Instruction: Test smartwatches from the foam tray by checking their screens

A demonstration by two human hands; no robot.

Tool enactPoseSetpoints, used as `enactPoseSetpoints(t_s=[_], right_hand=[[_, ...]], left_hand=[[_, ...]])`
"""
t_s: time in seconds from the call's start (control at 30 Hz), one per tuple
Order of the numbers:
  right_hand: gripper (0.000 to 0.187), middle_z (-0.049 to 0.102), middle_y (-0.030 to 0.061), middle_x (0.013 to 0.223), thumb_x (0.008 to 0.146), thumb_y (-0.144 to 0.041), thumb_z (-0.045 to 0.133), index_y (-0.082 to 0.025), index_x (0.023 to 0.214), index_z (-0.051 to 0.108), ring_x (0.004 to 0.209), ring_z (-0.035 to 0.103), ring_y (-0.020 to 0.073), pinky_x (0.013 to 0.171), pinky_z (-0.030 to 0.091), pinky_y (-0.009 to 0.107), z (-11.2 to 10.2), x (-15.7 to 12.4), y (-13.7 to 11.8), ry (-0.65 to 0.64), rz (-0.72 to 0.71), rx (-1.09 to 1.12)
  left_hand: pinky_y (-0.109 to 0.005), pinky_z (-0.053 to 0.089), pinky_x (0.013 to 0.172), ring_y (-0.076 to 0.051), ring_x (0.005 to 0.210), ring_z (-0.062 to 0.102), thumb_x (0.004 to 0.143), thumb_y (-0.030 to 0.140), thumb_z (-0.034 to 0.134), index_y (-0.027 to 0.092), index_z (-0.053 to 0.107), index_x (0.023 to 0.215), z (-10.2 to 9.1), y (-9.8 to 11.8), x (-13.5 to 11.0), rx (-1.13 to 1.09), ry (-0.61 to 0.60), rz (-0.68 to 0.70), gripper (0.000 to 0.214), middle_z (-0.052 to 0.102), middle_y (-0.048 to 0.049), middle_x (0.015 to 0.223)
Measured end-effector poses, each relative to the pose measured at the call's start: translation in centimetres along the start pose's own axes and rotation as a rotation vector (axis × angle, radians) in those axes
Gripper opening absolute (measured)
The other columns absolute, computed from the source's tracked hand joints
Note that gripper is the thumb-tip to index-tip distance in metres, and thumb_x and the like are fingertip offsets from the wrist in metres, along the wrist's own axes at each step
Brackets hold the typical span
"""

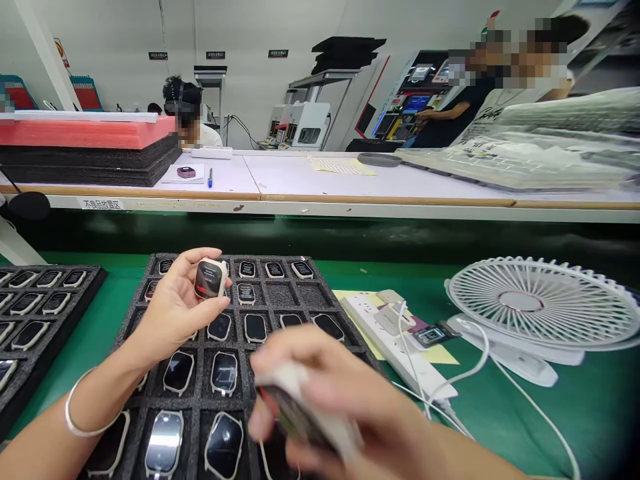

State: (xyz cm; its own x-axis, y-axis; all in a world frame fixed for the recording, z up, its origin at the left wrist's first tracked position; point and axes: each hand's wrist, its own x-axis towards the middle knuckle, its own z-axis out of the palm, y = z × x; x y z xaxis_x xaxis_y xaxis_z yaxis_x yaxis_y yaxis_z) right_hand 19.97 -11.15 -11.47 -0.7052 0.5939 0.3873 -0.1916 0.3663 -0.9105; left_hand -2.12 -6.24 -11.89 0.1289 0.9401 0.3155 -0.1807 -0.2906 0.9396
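My left hand (175, 303) holds a cream-cased smartwatch body (210, 279) upright between thumb and fingers, above a black foam tray (295, 293). The tray's pockets hold several watch bodies with dark screens. My right hand (330, 400), blurred by motion, is closed round another pale watch body (300, 413) low over the tray's near right part. A silver bangle sits on my left wrist.
A second black foam tray (45, 300) of watch bodies lies at the left. At the right are a white power strip (385, 333) with cables and a white fan (543, 310) lying flat. Beyond is a white bench with stacked foam sheets; other people work there.
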Motion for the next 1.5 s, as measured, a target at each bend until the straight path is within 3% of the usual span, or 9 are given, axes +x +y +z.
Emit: enactPoseSetpoints(t_s=[0.07,0.13,0.2,0.33,0.47,0.63,0.9,1.13,1.5], right_hand=[[0.044,0.063,0.0103,0.132,0.096,-0.022,0.058,-0.034,0.138,0.052,0.093,0.074,0.0179,0.087,0.059,0.039,-0.8,1.4,1.8,0.187,-0.017,0.152],[0.048,0.068,0.0086,0.126,0.088,-0.019,0.066,-0.029,0.134,0.055,0.09,0.073,0.0178,0.084,0.058,0.038,-1.8,3.0,3.7,0.346,0.074,0.382],[0.048,0.072,0.0065,0.116,0.078,-0.013,0.071,-0.025,0.123,0.061,0.081,0.072,0.0157,0.077,0.056,0.032,-3.0,4.2,5.6,0.444,0.221,0.546],[0.029,0.075,0.0037,0.096,0.078,-0.017,0.07,-0.022,0.106,0.064,0.065,0.066,0.0132,0.065,0.052,0.028,-5.0,5.4,8.4,0.557,0.363,0.69],[0.022,0.074,0.0045,0.091,0.083,-0.025,0.066,-0.02,0.105,0.063,0.063,0.066,0.0138,0.061,0.051,0.027,-5.5,5.6,9.0,0.564,0.373,0.682],[0.031,0.075,0.0048,0.096,0.084,-0.027,0.067,-0.022,0.114,0.06,0.068,0.071,0.0168,0.067,0.053,0.03,-5.1,5.4,8.3,0.52,0.35,0.572],[0.035,0.074,0.002,0.096,0.076,-0.022,0.072,-0.022,0.11,0.062,0.066,0.069,0.0132,0.069,0.052,0.029,-4.8,4.9,8.3,0.452,0.267,0.494],[0.042,0.072,0.0002,0.096,0.073,-0.013,0.069,-0.024,0.113,0.061,0.07,0.069,0.0123,0.07,0.052,0.028,-4.7,4.7,8.2,0.417,0.213,0.403],[0.045,0.07,0.0002,0.096,0.073,-0.015,0.072,-0.024,0.116,0.059,0.075,0.07,0.0131,0.077,0.055,0.03,-4.8,4.7,8.5,0.395,0.176,0.361]], left_hand=[[-0.02,0.051,0.074,-0.011,0.082,0.062,0.071,0.015,0.079,0.022,0.057,0.115,0.2,-1.1,0.4,0.033,0.034,-0.046,0.05,0.066,-0.0005,0.091],[-0.021,0.051,0.071,-0.012,0.083,0.062,0.068,0.015,0.079,0.02,0.055,0.114,0.3,-2.1,0.6,0.053,0.067,-0.099,0.052,0.065,-0.0015,0.095],[-0.021,0.051,0.064,-0.011,0.077,0.063,0.067,0.016,0.078,0.02,0.054,0.116,0.4,-2.8,0.7,0.059,0.085,-0.167,0.055,0.065,-0.0022,0.098],[-0.024,0.052,0.06,-0.01,0.065,0.064,0.069,0.021,0.076,0.018,0.053,0.12,0.4,-3.5,0.7,-0.019,0.087,-0.286,0.056,0.065,-0.0015,0.096],[-0.028,0.056,0.065,-0.014,0.066,0.069,0.071,0.029,0.076,0.017,0.054,0.123,0.4,-3.6,0.6,-0.144,0.085,-0.337,0.057,0.066,-0.0016,0.094],[-0.032,0.059,0.067,-0.018,0.067,0.073,0.073,0.032,0.075,0.018,0.052,0.132,0.1,-3.8,0.6,-0.205,0.101,-0.322,0.065,0.068,-0.0025,0.092],[-0.035,0.06,0.067,-0.02,0.067,0.074,0.075,0.033,0.071,0.015,0.059,0.12,-0.1,-3.9,0.6,-0.222,0.084,-0.275,0.05,0.071,-0.0043,0.091],[-0.035,0.061,0.071,-0.02,0.07,0.074,0.073,0.028,0.073,0.017,0.061,0.12,0.0,-4.0,0.4,-0.198,0.043,-0.276,0.05,0.073,-0.0048,0.094],[-0.034,0.061,0.074,-0.019,0.072,0.074,0.071,0.026,0.074,0.018,0.063,0.123,0.2,-3.8,0.3,-0.176,0.064,-0.263,0.054,0.073,-0.0051,0.102]])
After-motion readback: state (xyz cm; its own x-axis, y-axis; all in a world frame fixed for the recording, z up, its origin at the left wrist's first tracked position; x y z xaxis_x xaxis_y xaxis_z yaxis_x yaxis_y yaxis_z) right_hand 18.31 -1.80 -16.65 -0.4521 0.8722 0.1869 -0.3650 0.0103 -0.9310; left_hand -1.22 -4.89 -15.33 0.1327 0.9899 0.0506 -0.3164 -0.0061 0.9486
